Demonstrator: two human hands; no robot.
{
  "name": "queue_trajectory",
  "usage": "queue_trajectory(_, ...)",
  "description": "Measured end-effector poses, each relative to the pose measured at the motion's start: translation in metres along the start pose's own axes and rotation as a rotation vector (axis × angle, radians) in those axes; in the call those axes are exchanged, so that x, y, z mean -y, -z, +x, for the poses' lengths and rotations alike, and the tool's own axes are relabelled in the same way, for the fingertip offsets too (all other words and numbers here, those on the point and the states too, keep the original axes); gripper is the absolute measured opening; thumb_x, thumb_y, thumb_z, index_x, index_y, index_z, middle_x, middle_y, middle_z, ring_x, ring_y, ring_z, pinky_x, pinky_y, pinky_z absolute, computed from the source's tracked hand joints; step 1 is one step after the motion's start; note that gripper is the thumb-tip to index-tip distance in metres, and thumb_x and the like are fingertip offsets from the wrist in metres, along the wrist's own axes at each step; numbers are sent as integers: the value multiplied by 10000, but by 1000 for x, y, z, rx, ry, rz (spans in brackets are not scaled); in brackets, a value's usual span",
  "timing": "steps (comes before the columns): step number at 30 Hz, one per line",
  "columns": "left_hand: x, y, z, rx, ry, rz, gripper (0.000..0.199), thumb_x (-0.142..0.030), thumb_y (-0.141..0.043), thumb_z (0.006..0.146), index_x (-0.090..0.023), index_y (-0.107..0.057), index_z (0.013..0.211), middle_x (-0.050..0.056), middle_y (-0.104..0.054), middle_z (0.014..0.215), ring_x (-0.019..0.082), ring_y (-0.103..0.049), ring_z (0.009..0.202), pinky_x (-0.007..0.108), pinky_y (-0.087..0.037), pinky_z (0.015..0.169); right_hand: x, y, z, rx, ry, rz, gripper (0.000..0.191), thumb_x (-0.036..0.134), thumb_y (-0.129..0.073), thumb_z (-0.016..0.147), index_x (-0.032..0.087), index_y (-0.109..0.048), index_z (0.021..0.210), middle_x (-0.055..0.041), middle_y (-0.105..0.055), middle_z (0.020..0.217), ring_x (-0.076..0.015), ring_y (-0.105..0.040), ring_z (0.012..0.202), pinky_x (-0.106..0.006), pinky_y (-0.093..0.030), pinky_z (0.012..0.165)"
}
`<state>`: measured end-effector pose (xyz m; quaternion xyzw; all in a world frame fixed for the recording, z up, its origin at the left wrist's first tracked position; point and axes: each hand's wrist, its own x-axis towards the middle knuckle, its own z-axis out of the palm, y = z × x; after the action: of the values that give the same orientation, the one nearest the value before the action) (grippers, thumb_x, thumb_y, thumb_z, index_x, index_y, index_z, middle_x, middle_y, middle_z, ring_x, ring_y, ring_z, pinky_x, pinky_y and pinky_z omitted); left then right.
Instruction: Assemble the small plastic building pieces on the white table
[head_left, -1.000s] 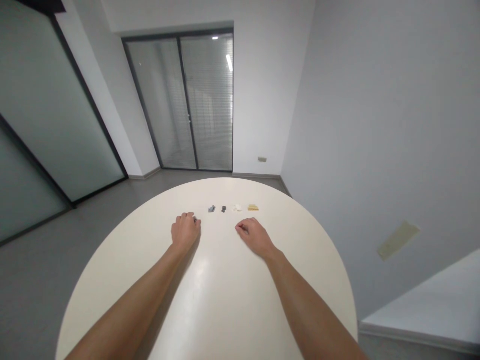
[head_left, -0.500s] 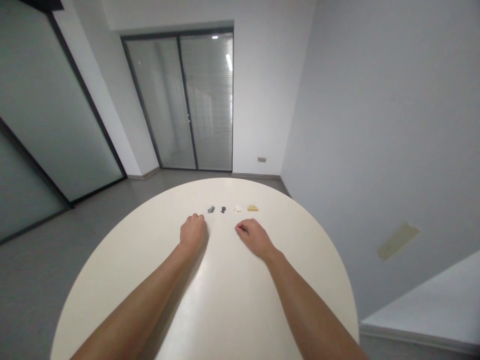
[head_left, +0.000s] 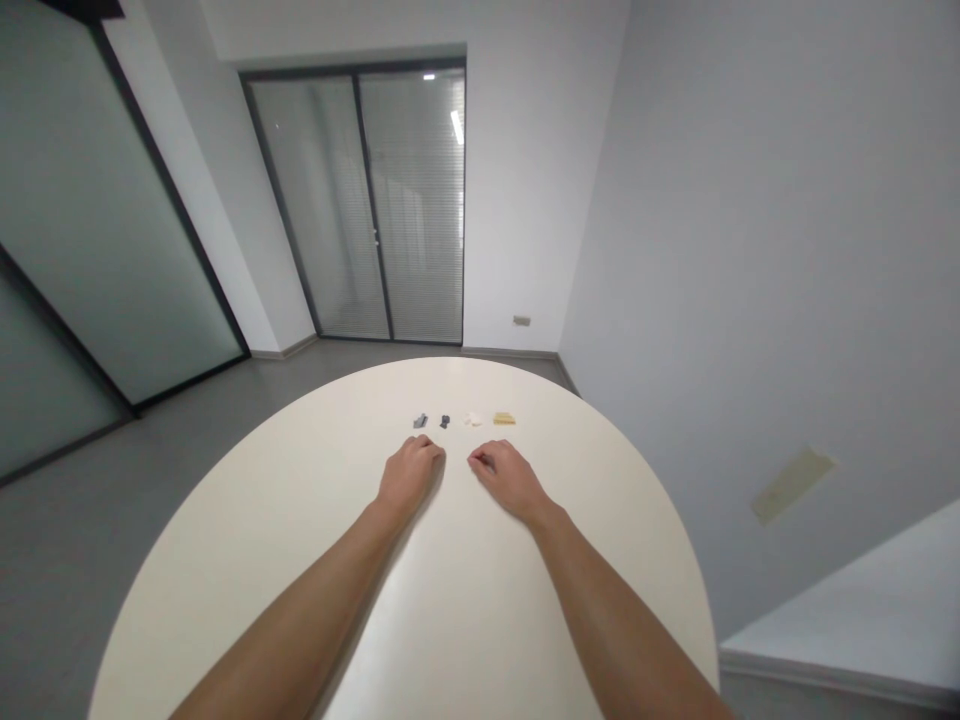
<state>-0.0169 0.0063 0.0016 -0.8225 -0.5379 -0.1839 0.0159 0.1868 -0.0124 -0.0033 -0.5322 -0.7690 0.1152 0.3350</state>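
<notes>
Over the round white table (head_left: 450, 600), my left hand (head_left: 411, 472) is closed, thumb and fingers pressed together and turned to the right. My right hand (head_left: 511, 478) faces it across a small gap, its thumb and forefinger pinched. Anything between the fingertips of either hand is hidden or too small to name. Just beyond my hands lies a row of small piles: grey pieces (head_left: 421, 421), dark grey pieces (head_left: 445, 421), whitish pieces (head_left: 473, 420) and yellowish strips (head_left: 504, 419). Neither hand touches these piles.
The table's curved far edge lies behind the row of pieces. Beyond it stand a glass door with blinds (head_left: 420, 220) and a frosted glass partition (head_left: 97, 220) on the left. A grey wall (head_left: 750, 250) with a yellowish plate (head_left: 793, 486) runs along the right.
My left hand has moved right and slightly nearer to me, coming close to my right hand. My right hand has stayed almost in place. The small piles look unchanged.
</notes>
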Motion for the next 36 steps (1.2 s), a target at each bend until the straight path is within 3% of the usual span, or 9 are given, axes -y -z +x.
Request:
queue_trajectory(8,-2,-8,0,-25,-77,-202,295,-189,-474,933,-248,-727,1071,41,-708,1112,179,-665,990,286,-520,879,1,0,0,17,31,-14,170,278,-569,935,195,-716,954,-48,-714,953,-191,-595,970,-305,-430,872)
queue_trajectory(13,-8,-12,-2,-70,-118,-272,267,-165,-482,924,-234,-725,1010,31,-718,1026,167,-675,926,278,-522,868,2,-1,-1,26,23,-8,177,295,-568,940,203,-715,976,-52,-715,978,-195,-594,990,-311,-433,881)
queue_trajectory(36,-15,-14,-4,-159,-123,-338,193,-146,-541,906,-240,-675,1007,-6,-723,1021,139,-672,890,247,-519,792,-3,-6,0,10,61,23,139,284,-617,920,231,-722,995,-42,-719,995,-197,-606,1008,-320,-453,883)
